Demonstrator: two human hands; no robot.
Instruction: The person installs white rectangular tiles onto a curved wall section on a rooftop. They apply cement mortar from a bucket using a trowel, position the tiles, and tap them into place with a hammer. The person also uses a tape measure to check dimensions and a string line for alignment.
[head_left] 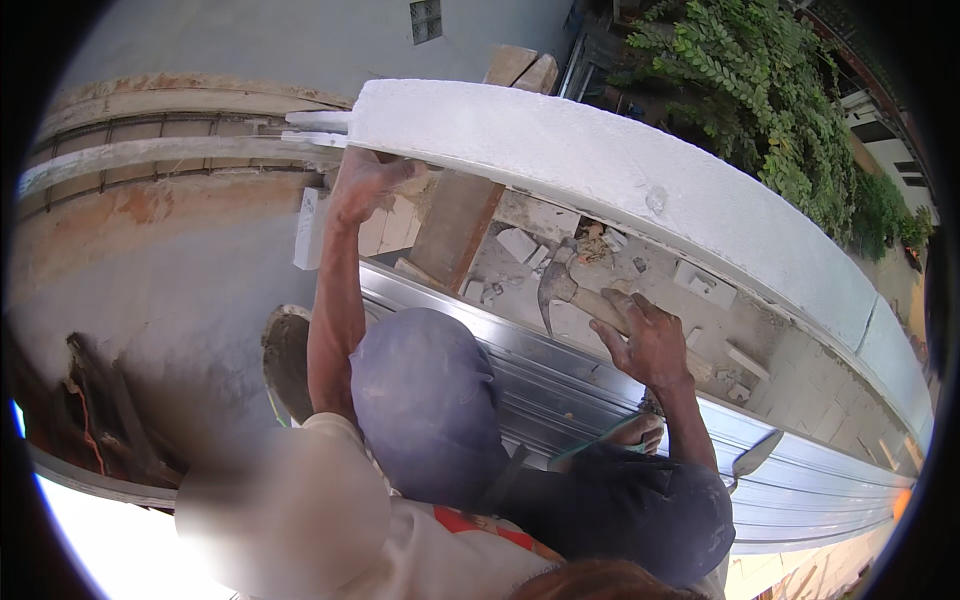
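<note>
At the left end of the long white block course [640, 170], my left hand [368, 188] is closed at the block's near lower edge. Its thumb points right, while the other fingers are largely hidden by the block. My right hand [650, 345] is wrapped round the wooden handle of a hammer [562, 286]. The hammer's metal head, with a curved pointed end, hangs over the rubble-strewn ledge [480, 262], left of that hand. A pointed trowel [757, 455] lies on the ribbed metal platform [540, 375], right of my right forearm.
A round container [285, 365] with grey residue stands left of my knee. White block pieces [705, 285] and a brown plank [452, 225] lie behind the course. My sandalled foot [638, 432] rests on the platform. Leafy branches [760, 110] hang beyond the blocks.
</note>
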